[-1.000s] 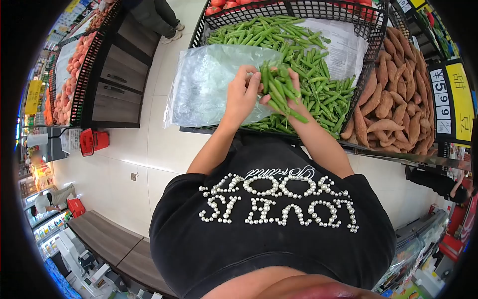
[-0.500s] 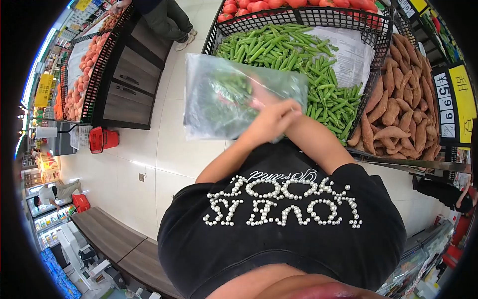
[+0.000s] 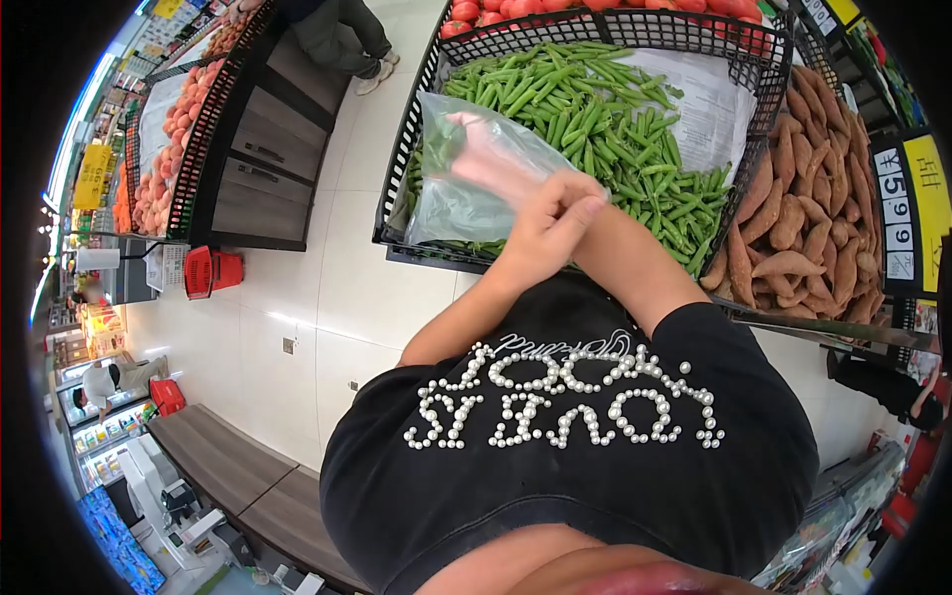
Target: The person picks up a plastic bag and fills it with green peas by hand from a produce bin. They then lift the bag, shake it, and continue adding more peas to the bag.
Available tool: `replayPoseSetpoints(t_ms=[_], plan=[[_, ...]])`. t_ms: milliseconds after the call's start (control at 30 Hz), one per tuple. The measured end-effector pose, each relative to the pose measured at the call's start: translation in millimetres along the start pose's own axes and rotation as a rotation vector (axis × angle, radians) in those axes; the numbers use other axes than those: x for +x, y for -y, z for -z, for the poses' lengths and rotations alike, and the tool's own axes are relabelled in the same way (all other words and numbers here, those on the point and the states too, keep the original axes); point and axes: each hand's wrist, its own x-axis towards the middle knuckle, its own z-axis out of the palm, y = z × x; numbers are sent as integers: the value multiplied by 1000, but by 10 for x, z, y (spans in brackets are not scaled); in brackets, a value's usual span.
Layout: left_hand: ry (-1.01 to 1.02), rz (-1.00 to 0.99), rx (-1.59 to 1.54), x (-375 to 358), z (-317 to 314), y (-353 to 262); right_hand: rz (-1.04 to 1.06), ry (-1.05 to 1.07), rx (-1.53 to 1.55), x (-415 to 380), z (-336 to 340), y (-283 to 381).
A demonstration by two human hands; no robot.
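Observation:
A clear plastic bag (image 3: 451, 203) is drawn over my right hand (image 3: 481, 149), which shows hazily through it with the fingers blurred. A dark green patch lies by those fingertips behind the plastic; whether they grip it I cannot tell. My left hand (image 3: 557, 213) is closed on the bag's mouth, its fingers right at my right wrist. Under the bag spreads a heap of green pea pods (image 3: 635, 159) in a black slatted crate (image 3: 759, 74). The bag overlaps the crate's near left corner.
Red tomatoes (image 3: 595, 6) lie beyond the crate, sweet potatoes (image 3: 798, 233) to its right. A price sign (image 3: 907, 213) stands at far right. Leftward are a peach display (image 3: 178, 129), a red basket (image 3: 213, 273) and a person's legs (image 3: 347, 40). A brown counter (image 3: 228, 461) is at lower left.
The bag has shifted inward over the pods and narrowed around my right hand, uncovering the crate's left corner. My right hand's outline has moved left and slightly up; my left stays at the wrist.

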Motion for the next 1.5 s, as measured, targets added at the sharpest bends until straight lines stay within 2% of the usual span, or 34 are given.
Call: replayPoseSetpoints(t_ms=[133, 233, 300, 367, 433, 500, 600, 700, 733, 833, 967, 1000, 1100, 1133, 1267, 1500], plan=[[-125, 138, -126, 6, 133, 38, -29, -65, -64, -120, 191, 152], [-154, 113, -97, 2, 201, 60, -42, -113, -170, -247, 420, 290], [-168, 105, -165, -18, 270, 107, 101, -103, -507, -434, 465, 594], [-196, 124, -245, -19, 320, 84, 419, -93, -599, -895, 199, 827], [-228, 118, -258, -17, 414, 88, 679, -186, -970, -1073, 568, 1060], [-258, 105, -273, -8, 504, 82, 873, -280, -997, -1155, 789, 1247], [-315, 103, -323, 6, 605, 55, 849, -663, -1502, -1051, 1362, 1458], [-356, 92, -366, 9, 655, 32, 593, -504, -1781, -898, 1677, 1388], [-342, 82, -363, 10, 666, 35, 402, -439, -1912, -794, 1813, 1365], [-348, 78, -359, 15, 659, 43, -23, -488, -2118, -805, 1241, 1236], [-353, 68, -344, 16, 686, 60, -84, -426, -2066, -667, 1270, 1198], [-356, 71, -347, 20, 691, 66, -44, -432, -2052, -661, 1291, 1114], [-346, 70, -373, 46, 697, 97, -197, -337, -2086, -810, 1198, 1030], [-353, 78, -374, 49, 688, 94, -151, -328, -2242, -933, 1094, 983], [-355, 71, -394, 42, 701, 131, -111, -297, -2228, -1116, 1036, 888], [-384, 95, -397, 19, 692, 126, 217, -353, -2173, -1251, 1291, 712]])
